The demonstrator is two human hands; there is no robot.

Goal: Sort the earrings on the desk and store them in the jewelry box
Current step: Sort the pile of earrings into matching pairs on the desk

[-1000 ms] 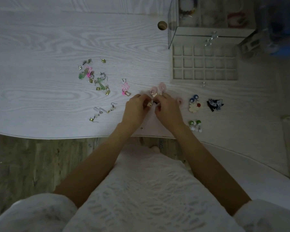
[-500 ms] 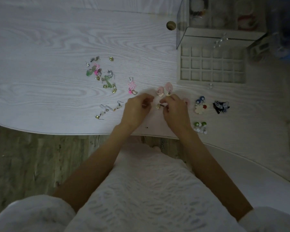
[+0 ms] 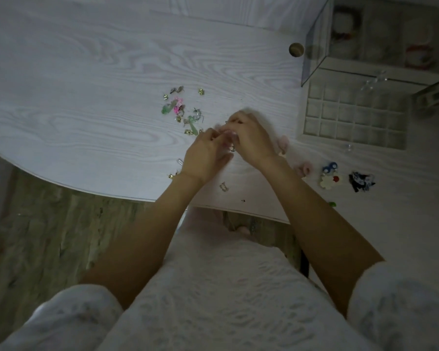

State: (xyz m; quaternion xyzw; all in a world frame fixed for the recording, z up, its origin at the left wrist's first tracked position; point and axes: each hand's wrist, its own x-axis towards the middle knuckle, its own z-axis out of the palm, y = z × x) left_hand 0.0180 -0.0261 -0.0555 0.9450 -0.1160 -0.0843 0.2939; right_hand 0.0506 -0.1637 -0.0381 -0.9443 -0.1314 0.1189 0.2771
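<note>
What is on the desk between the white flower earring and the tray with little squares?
In the head view, a blue round earring lies between the white flower earring and the white gridded tray.

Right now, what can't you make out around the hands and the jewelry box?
- Head view: what the left hand and right hand pinch; fingers and motion blur hide it.
- Green earring: mostly behind the right forearm.
- Jewelry box: cut off by the frame edge; contents dim behind glass.

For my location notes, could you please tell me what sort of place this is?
Probably a bedroom or dressing corner at home: a pale wood-grain desk strewn with earrings, a glass-topped jewelry box with its gridded drawer pulled out, over wood-look flooring.
</note>
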